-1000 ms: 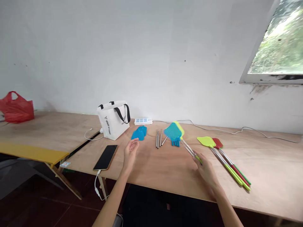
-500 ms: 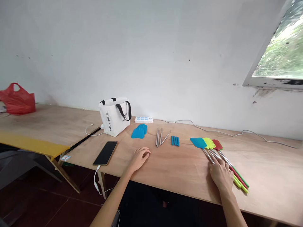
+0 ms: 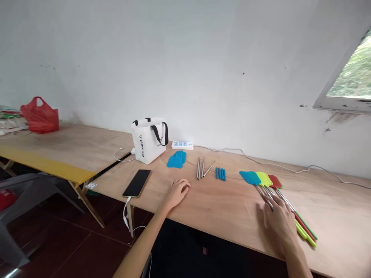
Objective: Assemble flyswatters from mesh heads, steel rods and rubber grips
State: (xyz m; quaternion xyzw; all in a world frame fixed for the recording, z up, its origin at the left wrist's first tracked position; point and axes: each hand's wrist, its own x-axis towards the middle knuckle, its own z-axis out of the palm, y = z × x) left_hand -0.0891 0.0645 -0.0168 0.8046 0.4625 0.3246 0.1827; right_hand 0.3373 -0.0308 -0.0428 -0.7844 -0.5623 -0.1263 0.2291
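My left hand [image 3: 177,193] rests palm down on the wooden table, fingers loosely bent and nothing in them. Beyond it lie loose blue fly swatter heads [image 3: 175,160], several metal rods [image 3: 203,169] and a row of short blue handle grips [image 3: 220,173]. On the right, my right hand [image 3: 279,216] is closed over the metal shaft of a blue fly swatter [image 3: 250,177], whose handle end is hidden under the palm. Side by side with it lie yellow fly swatters [image 3: 263,178] and a red fly swatter [image 3: 274,181] with a green edge, their shafts partly covered by my fingers.
A black phone [image 3: 137,183] on a white cable lies left of my left hand. Behind it stands a white bag [image 3: 148,144] with black handles, beside a power strip [image 3: 182,145]. Its cord [image 3: 261,162] runs along the wall. A red plastic bag [image 3: 40,117] sits farther left.
The view has turned slightly left, so everything sits farther right. My right hand stays at the swatters, with more of the blue one's shaft showing. My left hand keeps its place on the table.
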